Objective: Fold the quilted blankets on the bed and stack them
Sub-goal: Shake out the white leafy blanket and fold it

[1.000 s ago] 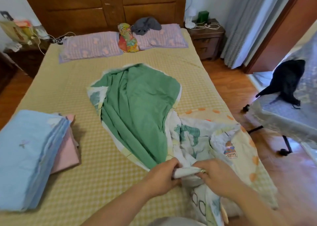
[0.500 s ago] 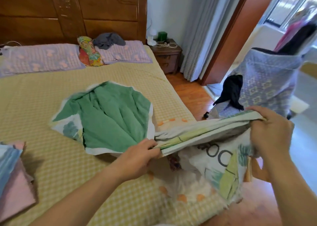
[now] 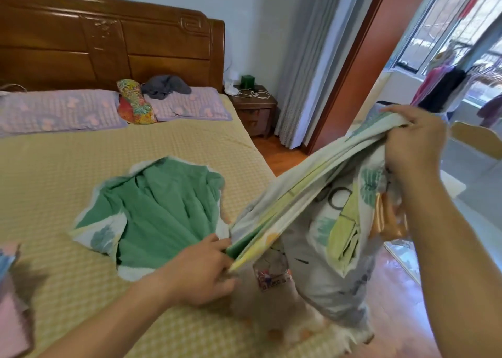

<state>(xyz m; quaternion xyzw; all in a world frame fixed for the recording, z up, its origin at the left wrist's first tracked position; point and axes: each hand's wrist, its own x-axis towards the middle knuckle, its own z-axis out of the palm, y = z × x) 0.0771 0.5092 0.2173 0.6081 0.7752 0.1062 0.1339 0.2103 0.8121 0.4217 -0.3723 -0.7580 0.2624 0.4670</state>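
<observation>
A quilted blanket (image 3: 163,211), green on one side and white with printed patterns on the other, lies crumpled on the yellow checked bed (image 3: 81,167). My left hand (image 3: 201,270) pinches its gathered edge low, near the bed's right side. My right hand (image 3: 413,140) grips the same edge raised high to the right, so the edge runs taut between them. The rest of the blanket hangs down below that edge. Folded blue and pink blankets (image 3: 11,317) show at the left border.
Two purple pillows (image 3: 59,110), a colourful cushion (image 3: 135,102) and a grey garment (image 3: 165,86) lie by the wooden headboard (image 3: 108,40). A nightstand (image 3: 255,108), curtain (image 3: 304,86) and open doorway stand to the right, with wooden floor beside the bed.
My hands have drawn apart along the blanket's edge; the right hand rose up and to the right, stretching the edge. The view turned right, pushing the folded stack to the left border.
</observation>
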